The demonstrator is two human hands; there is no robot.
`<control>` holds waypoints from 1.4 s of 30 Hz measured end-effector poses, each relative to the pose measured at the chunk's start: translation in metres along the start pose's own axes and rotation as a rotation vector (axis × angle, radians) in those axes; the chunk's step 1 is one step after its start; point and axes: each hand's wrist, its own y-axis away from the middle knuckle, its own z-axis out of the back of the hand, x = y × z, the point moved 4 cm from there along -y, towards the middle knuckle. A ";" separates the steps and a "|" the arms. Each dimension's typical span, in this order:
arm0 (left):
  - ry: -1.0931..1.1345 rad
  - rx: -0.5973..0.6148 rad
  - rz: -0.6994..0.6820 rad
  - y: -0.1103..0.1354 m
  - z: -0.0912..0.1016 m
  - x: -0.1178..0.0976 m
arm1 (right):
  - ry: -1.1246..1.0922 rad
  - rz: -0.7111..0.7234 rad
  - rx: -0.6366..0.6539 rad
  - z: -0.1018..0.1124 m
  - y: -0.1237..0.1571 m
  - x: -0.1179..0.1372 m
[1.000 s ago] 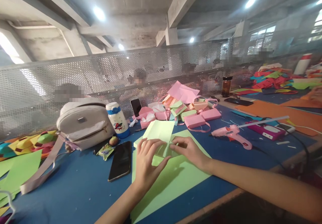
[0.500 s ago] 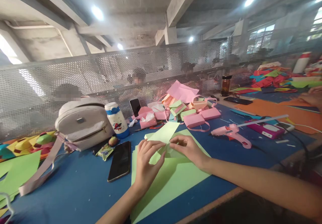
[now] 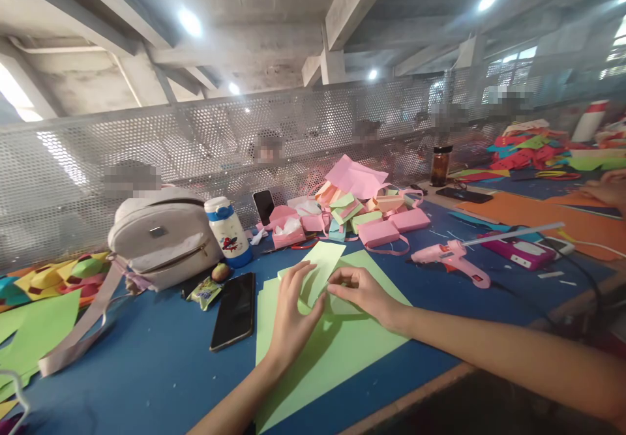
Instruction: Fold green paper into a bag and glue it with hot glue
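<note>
A folded piece of light green paper (image 3: 325, 260), with one flap raised, is between my hands above a stack of green paper sheets (image 3: 323, 370). My left hand (image 3: 293, 308) curls around its left side, fingers over the paper and thumb against its near edge. From the right, my right hand (image 3: 364, 295) pinches the edge with thumb and forefinger. The paper partly hides behind my fingers. A black phone (image 3: 233, 311) lies left of the sheets. To the right rests a pink glue gun (image 3: 452, 259) with a long white glue stick in it.
Behind the sheets lie a pile of small paper boxes (image 3: 379, 226) and a tissue box (image 3: 287, 231). A bottle (image 3: 229, 234) and a grey backpack (image 3: 161, 242) stand left. A purple device (image 3: 518, 252) lies right; a co-worker's hand (image 3: 609, 190) is at far right.
The raised green flap has dipped a little and tilted nearer my hands. My left hand has shifted slightly to the right, and both hands stay at the paper.
</note>
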 end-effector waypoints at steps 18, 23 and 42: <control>-0.115 0.340 0.048 0.010 -0.020 0.017 | 0.012 -0.061 0.097 -0.005 0.000 -0.005; -0.147 0.317 0.026 0.010 -0.019 0.016 | 0.020 -0.060 0.091 -0.004 0.000 -0.004; -0.131 0.356 -0.023 0.011 -0.018 0.010 | 0.021 -0.005 0.105 -0.005 -0.001 -0.005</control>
